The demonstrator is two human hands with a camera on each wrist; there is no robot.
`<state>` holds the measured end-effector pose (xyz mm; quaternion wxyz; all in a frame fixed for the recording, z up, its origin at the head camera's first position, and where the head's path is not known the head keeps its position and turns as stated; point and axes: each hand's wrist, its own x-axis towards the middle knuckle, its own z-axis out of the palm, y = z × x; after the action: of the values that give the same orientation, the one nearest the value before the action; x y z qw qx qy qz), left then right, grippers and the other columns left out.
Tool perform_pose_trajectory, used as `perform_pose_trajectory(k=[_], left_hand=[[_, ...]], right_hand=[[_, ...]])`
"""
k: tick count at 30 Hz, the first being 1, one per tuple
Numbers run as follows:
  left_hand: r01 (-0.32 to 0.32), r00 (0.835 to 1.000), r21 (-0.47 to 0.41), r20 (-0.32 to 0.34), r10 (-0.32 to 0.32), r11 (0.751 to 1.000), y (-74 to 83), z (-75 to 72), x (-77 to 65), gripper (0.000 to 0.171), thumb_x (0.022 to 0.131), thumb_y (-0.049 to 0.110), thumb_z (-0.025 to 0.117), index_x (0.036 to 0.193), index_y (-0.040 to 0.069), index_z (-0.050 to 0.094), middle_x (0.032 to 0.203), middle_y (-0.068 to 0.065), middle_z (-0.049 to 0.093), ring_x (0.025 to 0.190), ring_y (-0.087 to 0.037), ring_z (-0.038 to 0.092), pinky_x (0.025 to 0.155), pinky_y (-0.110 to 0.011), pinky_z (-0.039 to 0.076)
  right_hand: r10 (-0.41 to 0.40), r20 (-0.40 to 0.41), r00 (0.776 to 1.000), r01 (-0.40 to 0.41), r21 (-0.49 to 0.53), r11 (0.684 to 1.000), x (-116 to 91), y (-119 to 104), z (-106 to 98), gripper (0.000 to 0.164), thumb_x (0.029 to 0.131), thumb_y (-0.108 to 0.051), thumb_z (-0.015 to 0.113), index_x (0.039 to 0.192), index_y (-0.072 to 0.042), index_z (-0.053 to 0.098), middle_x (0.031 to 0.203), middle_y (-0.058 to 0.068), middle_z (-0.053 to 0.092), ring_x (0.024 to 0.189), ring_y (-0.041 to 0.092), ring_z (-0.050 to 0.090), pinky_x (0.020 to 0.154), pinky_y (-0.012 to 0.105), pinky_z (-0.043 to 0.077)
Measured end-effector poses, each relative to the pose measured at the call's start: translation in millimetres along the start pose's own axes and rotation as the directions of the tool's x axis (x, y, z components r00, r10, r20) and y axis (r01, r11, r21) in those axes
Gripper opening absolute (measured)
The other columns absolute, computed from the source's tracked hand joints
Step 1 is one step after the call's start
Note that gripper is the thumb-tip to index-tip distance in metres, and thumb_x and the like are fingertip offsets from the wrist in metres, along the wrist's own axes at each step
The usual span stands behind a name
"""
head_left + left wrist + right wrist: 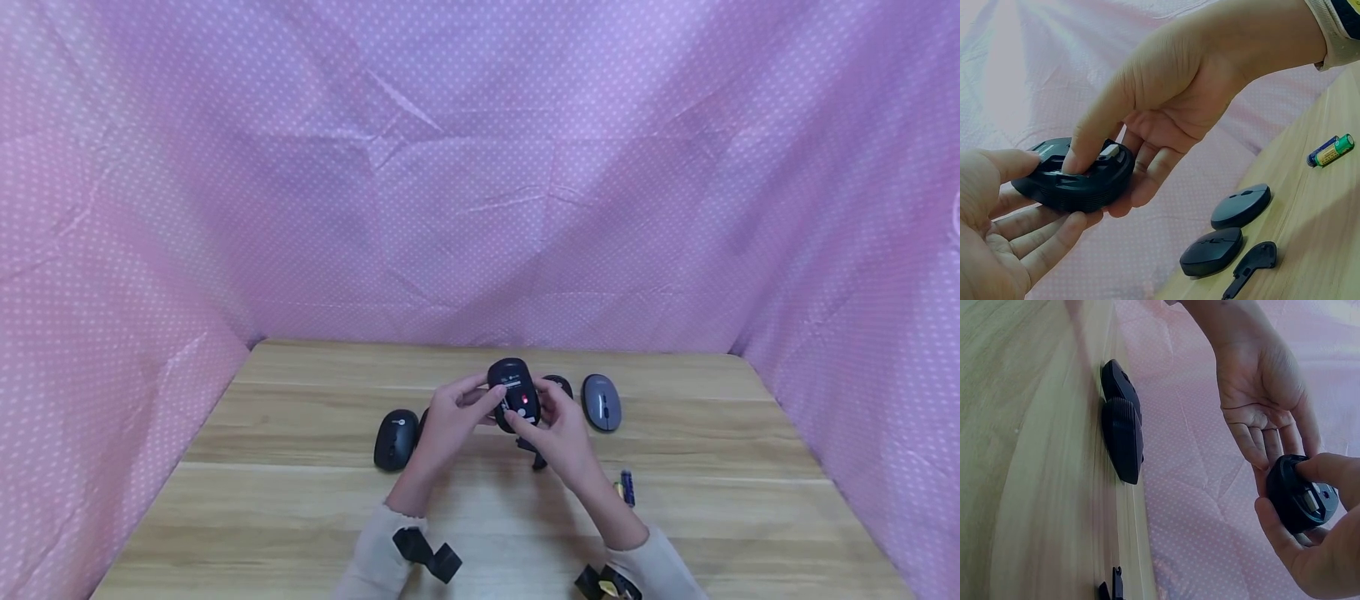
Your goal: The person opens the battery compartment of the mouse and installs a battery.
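Note:
Both hands hold a black computer mouse [516, 393] above the table, underside up, with a small red light showing. My left hand [448, 417] grips its left side, thumb on the underside and fingers beneath. On the other side, my right hand [564, 437] has its thumb pressed into an open recess of the mouse [1079, 178] and fingers around the edge. A silver USB receiver [1310, 500] sits at one end of that recess. Below the hands, a black cover piece [1250, 265] lies on the table, partly hidden by the right hand in the head view.
A black mouse [396, 440] lies at the left, with another [1111, 375] beside it, mostly hidden by the left hand in the head view. A black mouse [560, 384] and a grey mouse [602, 402] lie at the right. Two batteries [1330, 150] rest near the right forearm.

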<state>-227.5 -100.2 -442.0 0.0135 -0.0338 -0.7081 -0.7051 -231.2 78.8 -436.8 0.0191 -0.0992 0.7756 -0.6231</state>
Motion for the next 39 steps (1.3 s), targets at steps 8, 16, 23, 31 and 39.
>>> perform_pose_trajectory(k=[8,16,23,31,39], left_hand=[[-0.016,1.0,0.008,0.017,0.016,1.0,0.7,1.8,-0.2,0.043,0.097,0.026,0.071,0.135,0.006,0.065,0.115,-0.019,0.075,0.094,-0.026,0.077,0.08,-0.039,0.064],[-0.014,1.0,0.017,0.02,0.014,1.0,-2.8,0.8,0.6,0.043,0.099,0.024,0.069,0.136,0.003,0.064,0.116,-0.022,0.074,0.094,-0.028,0.077,0.078,-0.034,0.064],[0.007,1.0,0.016,0.011,-0.007,1.0,-5.4,-0.3,0.9,0.044,0.097,0.027,0.071,0.134,0.003,0.065,0.116,-0.022,0.074,0.092,-0.027,0.077,0.078,-0.034,0.064],[0.018,1.0,-0.001,0.0,-0.018,1.0,-5.8,-2.2,0.4,0.045,0.096,0.027,0.072,0.133,0.002,0.065,0.115,-0.023,0.074,0.09,-0.026,0.077,0.078,-0.035,0.064],[0.03,0.998,-0.024,-0.052,-0.031,0.999,-3.6,-7.1,1.1,0.042,0.097,0.024,0.071,0.131,0.001,0.066,0.114,-0.022,0.075,0.087,-0.024,0.076,0.077,-0.036,0.065]], right_hand=[[-0.036,0.01,0.999,0.036,-0.016,0.999,-1,0,-1,0.044,0.089,-0.005,0.077,0.131,-0.003,0.061,0.125,0.018,0.068,0.106,0.028,0.071,0.084,0.027,0.062],[-0.035,0.003,0.999,0.035,-0.091,0.995,0,0,-1,0.046,0.088,-0.008,0.079,0.13,-0.003,0.062,0.117,0.015,0.072,0.097,0.019,0.07,0.083,0.027,0.062],[-0.017,0.028,0.999,0.02,-0.113,0.993,1,2,-3,0.044,0.088,-0.012,0.079,0.129,-0.006,0.063,0.108,0.012,0.073,0.088,0.014,0.066,0.073,0.021,0.057],[-0.05,0.103,0.993,0.061,-0.113,0.992,2,4,-7,0.046,0.089,-0.011,0.079,0.13,-0.003,0.061,0.1,0.017,0.073,0.081,0.013,0.068,0.069,0.022,0.059],[-0.103,0.184,0.977,0.131,-0.149,0.98,8,-3,-20,0.052,0.092,-0.015,0.076,0.137,-0.001,0.056,0.101,0.018,0.074,0.081,0.018,0.07,0.068,0.021,0.056]])
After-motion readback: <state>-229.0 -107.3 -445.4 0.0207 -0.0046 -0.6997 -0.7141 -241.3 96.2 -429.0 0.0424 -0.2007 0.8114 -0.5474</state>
